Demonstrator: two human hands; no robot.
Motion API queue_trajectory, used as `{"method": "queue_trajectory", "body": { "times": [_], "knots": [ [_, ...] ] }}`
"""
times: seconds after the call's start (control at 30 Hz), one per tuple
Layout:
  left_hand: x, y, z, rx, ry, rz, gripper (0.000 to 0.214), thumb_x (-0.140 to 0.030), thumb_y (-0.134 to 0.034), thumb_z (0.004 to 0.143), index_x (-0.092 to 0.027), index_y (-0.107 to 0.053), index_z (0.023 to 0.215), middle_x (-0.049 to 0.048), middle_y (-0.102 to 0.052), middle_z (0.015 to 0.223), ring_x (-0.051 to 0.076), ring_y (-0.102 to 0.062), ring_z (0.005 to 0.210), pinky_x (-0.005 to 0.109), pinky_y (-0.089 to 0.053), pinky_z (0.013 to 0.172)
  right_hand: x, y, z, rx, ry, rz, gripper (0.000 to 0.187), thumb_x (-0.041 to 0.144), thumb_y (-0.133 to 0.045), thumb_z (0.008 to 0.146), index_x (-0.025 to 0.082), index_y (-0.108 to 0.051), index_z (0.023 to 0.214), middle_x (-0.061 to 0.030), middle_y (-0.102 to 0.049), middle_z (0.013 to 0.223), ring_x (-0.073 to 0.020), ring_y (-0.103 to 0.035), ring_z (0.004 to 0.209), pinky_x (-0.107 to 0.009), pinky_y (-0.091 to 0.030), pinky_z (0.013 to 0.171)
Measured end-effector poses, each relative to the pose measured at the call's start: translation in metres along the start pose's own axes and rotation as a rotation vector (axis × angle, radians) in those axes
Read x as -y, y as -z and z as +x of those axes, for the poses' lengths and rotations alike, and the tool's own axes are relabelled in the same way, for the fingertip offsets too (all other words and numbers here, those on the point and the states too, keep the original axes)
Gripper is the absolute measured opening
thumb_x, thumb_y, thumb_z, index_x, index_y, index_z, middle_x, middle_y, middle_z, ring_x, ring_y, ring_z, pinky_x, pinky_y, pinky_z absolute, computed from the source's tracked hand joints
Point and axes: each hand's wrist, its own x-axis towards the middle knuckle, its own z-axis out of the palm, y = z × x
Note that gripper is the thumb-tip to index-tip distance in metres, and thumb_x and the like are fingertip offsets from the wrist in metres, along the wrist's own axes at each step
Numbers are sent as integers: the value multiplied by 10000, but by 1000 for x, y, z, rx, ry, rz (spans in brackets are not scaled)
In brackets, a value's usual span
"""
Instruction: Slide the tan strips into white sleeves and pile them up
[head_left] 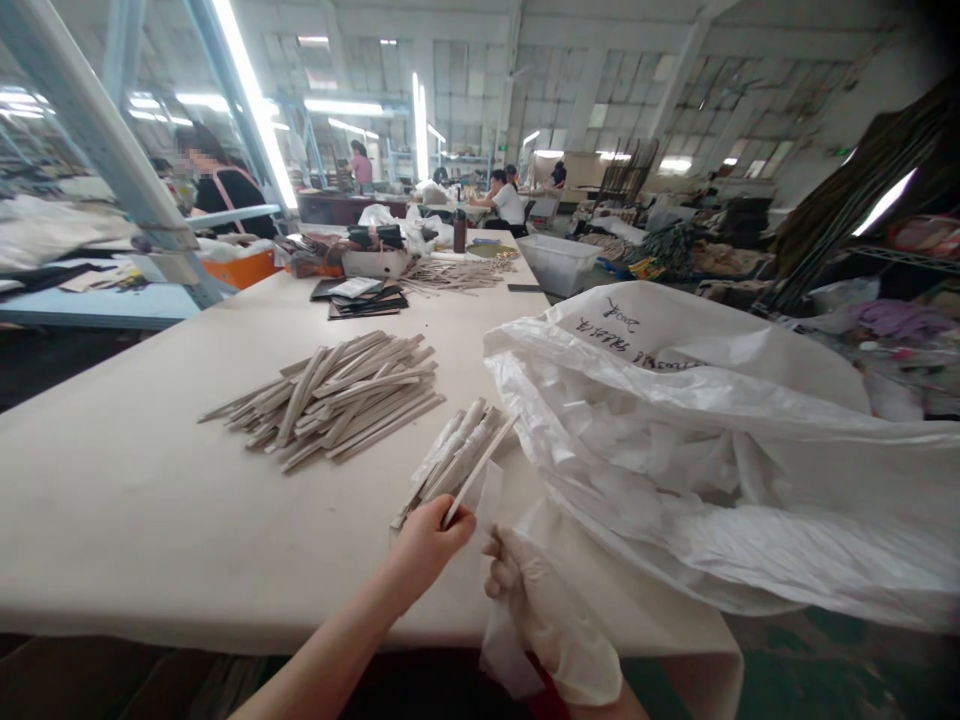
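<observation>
My left hand [429, 545] is bare and pinches a thin pale strip [480, 468] that slants up to the right above a small bundle of similar strips [448, 462] on the table. My right hand [551, 620] wears a white glove and holds a piece of white paper [491, 500] by the table's near edge, fingers curled round it. A larger heap of the same pale strips [341, 398] lies on the cream table [150, 500] further left.
A big translucent plastic bag [712, 450] with handwriting covers the table's right side. Black sheets [360, 297], more strips [457, 275] and a white bin [559, 262] stand at the far end. Other people work at the back; one person sits left behind a metal post [97, 130].
</observation>
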Motion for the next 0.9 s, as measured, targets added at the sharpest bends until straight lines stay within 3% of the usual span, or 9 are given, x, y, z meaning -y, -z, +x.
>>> {"method": "queue_trajectory", "body": {
  "times": [0.23, 0.43, 0.57, 0.77, 0.9],
  "knots": [
    [-3, -2, 2, 28, -32, 36, 199, -326, -483, 715, -173, -487, 588, -73, -361, 504, 88, -337, 492, 205, -237, 458, -3, -7, -4, 161, -27, -202, 306, 406, -698, 628, 161, -521, 577, 90, -332, 431, -46, -234, 405, -217, -199, 420],
    [10, 25, -25, 39, -7, -50, 378, -488, -396, 793, -165, -560, 684, -41, -440, 564, 94, -369, 482, 196, -293, 437, 24, -3, 11, -11, 128, -121, 324, 391, -711, 607, 175, -473, 562, 86, -365, 471, -47, -267, 411, -208, -210, 409],
    [28, 41, -46, 80, 2, -29, 400, -518, -436, 777, -163, -606, 708, -38, -438, 540, 115, -425, 536, 199, -353, 500, 33, -3, 17, -74, 224, -115, 316, 400, -679, 641, 179, -472, 547, 78, -391, 466, -48, -268, 395, -216, -189, 391],
    [36, 51, -58, 85, 26, 60, 362, -510, -478, 759, -179, -624, 749, -25, -515, 608, 125, -454, 582, 191, -376, 530, 40, -12, 5, 137, 155, -58, 220, 311, -736, 603, 161, -620, 716, 78, -396, 511, -39, -253, 434, -203, -207, 412],
    [32, 56, -63, 95, 8, 149, 313, -479, -505, 755, -191, -627, 730, -30, -540, 598, 126, -474, 571, 187, -366, 526, 42, -12, 5, 161, 136, -38, 242, 335, -719, 631, 138, -673, 763, 77, -367, 489, -30, -226, 423, -198, -197, 400]
  ]
}}
